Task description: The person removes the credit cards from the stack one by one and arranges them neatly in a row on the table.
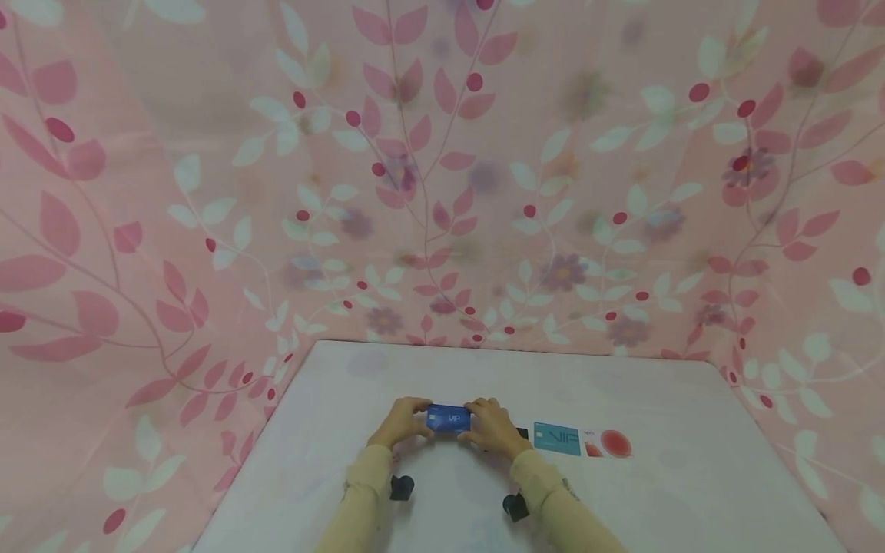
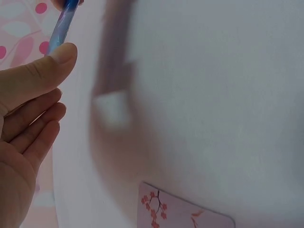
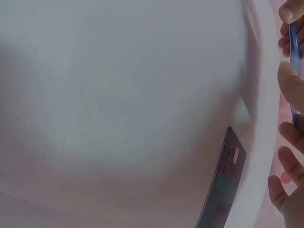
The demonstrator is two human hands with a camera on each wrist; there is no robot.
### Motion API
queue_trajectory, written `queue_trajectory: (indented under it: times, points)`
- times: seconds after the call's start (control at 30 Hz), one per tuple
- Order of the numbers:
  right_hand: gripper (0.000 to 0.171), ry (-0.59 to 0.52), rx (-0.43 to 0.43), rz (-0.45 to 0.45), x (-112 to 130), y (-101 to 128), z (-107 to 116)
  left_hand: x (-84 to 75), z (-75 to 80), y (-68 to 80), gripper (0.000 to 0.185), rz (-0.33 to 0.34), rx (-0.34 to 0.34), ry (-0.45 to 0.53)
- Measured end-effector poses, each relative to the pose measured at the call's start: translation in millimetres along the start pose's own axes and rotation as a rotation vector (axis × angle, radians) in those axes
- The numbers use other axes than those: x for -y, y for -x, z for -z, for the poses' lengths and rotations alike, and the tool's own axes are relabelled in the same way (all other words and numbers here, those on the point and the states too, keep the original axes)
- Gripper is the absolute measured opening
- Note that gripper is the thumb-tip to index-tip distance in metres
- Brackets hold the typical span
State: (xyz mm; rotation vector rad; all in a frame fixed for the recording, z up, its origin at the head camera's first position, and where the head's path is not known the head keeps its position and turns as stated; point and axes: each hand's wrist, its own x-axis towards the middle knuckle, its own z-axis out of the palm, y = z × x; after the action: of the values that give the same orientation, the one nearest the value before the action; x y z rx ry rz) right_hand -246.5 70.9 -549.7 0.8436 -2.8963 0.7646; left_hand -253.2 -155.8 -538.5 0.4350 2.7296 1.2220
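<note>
We hold a blue card (image 1: 448, 418) just above the white counter (image 1: 677, 491), left hand (image 1: 401, 421) and right hand (image 1: 492, 427) each pinching one end in a firm grip. A teal card (image 1: 556, 438) and a red-spotted card (image 1: 607, 444) lie flat just beside the right hand.

Soft, even, pinkish light; faint shadows pool beneath both hands. The head view bows at its edges and is slightly hazy. Both wrist views are blurred, washed-out, fingers (image 2: 33, 78) out of focus.

A teal card (image 1: 556, 438) and a red-spotted card (image 1: 607, 444) lie on the table (image 1: 691, 476).
</note>
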Motion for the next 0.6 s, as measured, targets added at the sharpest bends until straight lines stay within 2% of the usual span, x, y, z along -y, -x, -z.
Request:
queue_trajectory:
  times: [0.2,0.37,0.6]
  points:
    - [0.059,0.031,-0.001,-0.039,-5.9,-0.8,-4.3,2.0,-5.2,-7.7,0.059,-0.013,0.010,-0.060]
    - [0.061,0.058,0.008,-0.062,-10.2,-1.8,-13.5,9.8,-11.3,-12.3,0.059,-0.023,0.016,-0.118]
    - [0.057,0.063,0.001,-0.089,-12.3,-3.1,-24.1,16.0,-18.1,-11.5,0.059,-0.048,0.005,-0.157]
